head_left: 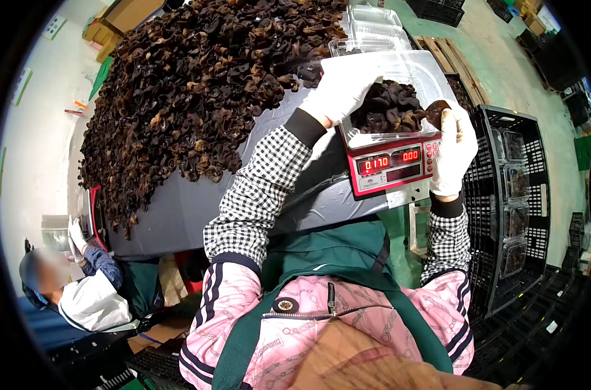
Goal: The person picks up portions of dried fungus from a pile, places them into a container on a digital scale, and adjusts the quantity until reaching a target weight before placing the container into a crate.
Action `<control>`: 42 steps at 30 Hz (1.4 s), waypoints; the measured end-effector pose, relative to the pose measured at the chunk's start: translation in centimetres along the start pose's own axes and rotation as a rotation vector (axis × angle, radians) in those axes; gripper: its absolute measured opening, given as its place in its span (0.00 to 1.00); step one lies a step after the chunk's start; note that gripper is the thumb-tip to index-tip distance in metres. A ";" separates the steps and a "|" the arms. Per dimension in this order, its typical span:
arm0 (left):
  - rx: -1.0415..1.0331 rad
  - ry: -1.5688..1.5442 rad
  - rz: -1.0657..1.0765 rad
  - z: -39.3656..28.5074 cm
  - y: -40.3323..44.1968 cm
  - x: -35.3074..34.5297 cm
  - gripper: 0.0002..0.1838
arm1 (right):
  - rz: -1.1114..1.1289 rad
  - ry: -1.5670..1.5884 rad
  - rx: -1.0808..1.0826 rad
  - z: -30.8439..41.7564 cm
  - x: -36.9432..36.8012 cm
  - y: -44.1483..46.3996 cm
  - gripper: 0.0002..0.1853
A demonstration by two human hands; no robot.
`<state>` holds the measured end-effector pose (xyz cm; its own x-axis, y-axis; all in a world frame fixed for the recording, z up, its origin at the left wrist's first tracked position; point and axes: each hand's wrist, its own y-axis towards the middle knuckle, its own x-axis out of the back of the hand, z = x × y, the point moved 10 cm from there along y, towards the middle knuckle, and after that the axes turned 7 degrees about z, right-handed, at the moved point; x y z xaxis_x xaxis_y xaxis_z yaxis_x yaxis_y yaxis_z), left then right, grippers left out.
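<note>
A clear plastic box (432, 71) rests on a red digital scale (363, 188), whose display reads 0.170 and 0.00. Dark brown wood ear mushrooms (389, 107) lie heaped inside the box. My left hand (344, 88), in a white glove, reaches over the left side of the box; its fingers are together and bent, and what they grip, if anything, is hidden. At the right rim, my gloved right hand (456, 146) is closed, with a piece of wood ear (436, 114) pinched in its fingertips.
A large pile of wood ears (198, 91) covers much of the grey-covered table (295, 208). Empty clear boxes (376, 23) stand behind the scale. To the right, a black crate (542, 214) holds several filled boxes. A co-worker (94, 299) in white gloves is at the left.
</note>
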<state>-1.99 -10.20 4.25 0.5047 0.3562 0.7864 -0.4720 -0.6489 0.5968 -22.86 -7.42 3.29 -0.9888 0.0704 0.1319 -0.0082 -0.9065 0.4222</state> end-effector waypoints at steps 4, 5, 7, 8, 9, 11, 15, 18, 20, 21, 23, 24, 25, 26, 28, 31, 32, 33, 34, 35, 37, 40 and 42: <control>0.113 -0.071 0.106 1.6 -0.6 -0.7 0.13 | -0.011 -0.065 -0.023 -0.3 0.5 -0.8 0.11; 0.145 -0.067 0.120 1.9 -0.8 -0.8 0.13 | -0.008 -0.093 -0.027 -0.3 0.5 -1.0 0.12; 0.185 -0.122 0.100 2.3 -0.9 -0.8 0.14 | 0.012 -0.071 -0.031 -0.2 0.0 -1.3 0.12; 0.195 -0.183 0.067 2.5 -0.9 -0.8 0.14 | 0.013 -0.061 -0.040 -0.4 -0.1 -1.5 0.12; 0.203 -0.243 0.034 2.4 -0.7 -0.3 0.14 | 0.014 -0.052 -0.049 -0.4 -0.2 -1.7 0.12; 0.135 -0.288 0.098 1.1 0.1 -0.5 0.15 | 0.043 -0.053 -0.063 -0.3 -0.6 -1.9 0.12; 0.130 -0.199 0.170 0.0 -0.1 -1.2 0.16 | 0.062 -0.044 -0.055 -0.3 -1.0 -2.1 0.12; 0.200 -0.324 0.128 1.7 -0.5 -1.1 0.16 | 0.041 -0.007 -0.080 -0.8 -0.7 -2.2 0.12; 0.243 -0.399 0.079 2.3 -1.0 0.0 0.16 | 0.051 0.137 -0.143 -1.6 -0.8 -2.3 0.13; 0.286 -0.480 0.070 2.7 -1.2 0.3 0.16 | 0.066 0.265 -0.194 -2.0 -1.0 -2.4 0.13; 0.369 -0.641 0.049 3.6 -1.8 0.6 0.17 | 0.100 0.499 -0.255 -2.5 -1.5 -2.5 0.14; 0.382 -0.702 0.064 3.5 -1.8 0.9 0.16 | 0.118 0.606 -0.264 -2.5 -1.8 -2.5 0.15; 0.463 -0.828 0.057 3.8 -2.3 1.0 0.16 | 0.136 0.714 -0.273 -2.5 -2.1 -2.5 0.15; 0.544 -0.953 0.050 3.6 -2.9 1.0 0.16 | 0.081 0.756 -0.286 -3.0 -2.2 -2.5 0.14; 0.666 -1.127 0.024 3.2 -4.0 0.9 0.17 | 0.136 0.795 -0.346 -3.2 -3.1 -2.9 0.15; 0.756 -1.118 0.112 1.3 -6.3 2.4 0.17 | 0.250 0.812 -0.384 -2.5 -4.7 -4.1 0.14; 0.756 -1.119 0.102 0.1 -7.2 3.5 0.17 | 0.236 0.793 -0.399 -2.5 -4.7 -4.4 0.14; 0.802 -1.130 0.130 -0.5 -9.0 3.9 0.17 | 0.219 0.774 -0.417 -2.5 -4.8 -4.8 0.14; 0.824 -1.118 0.151 -1.0 -11.4 4.6 0.17 | 0.202 0.768 -0.425 -1.7 -4.9 -4.8 0.13; 0.895 -1.050 0.241 -1.2 -14.6 5.0 0.16 | 0.206 0.725 -0.411 -1.6 -4.6 -4.8 0.13; 0.926 -1.073 0.194 -3.0 -19.8 7.5 0.17 | 0.225 0.641 -0.384 -1.6 -4.6 -4.2 0.12; 1.270 -1.015 0.295 -5.7 -29.9 10.7 0.14 | 0.219 0.508 -0.342 -1.1 -4.9 -3.4 0.11; 1.411 -0.892 0.376 -7.8 -36.5 12.4 0.11 | 0.211 0.382 -0.256 -1.0 -4.8 -2.5 0.11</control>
<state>15.86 23.12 -6.48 0.9715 -0.0831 0.2220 0.0586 -0.8233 -0.5645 -18.23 -5.86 0.71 -0.9565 -0.2395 -0.1669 0.2089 -0.9610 0.1814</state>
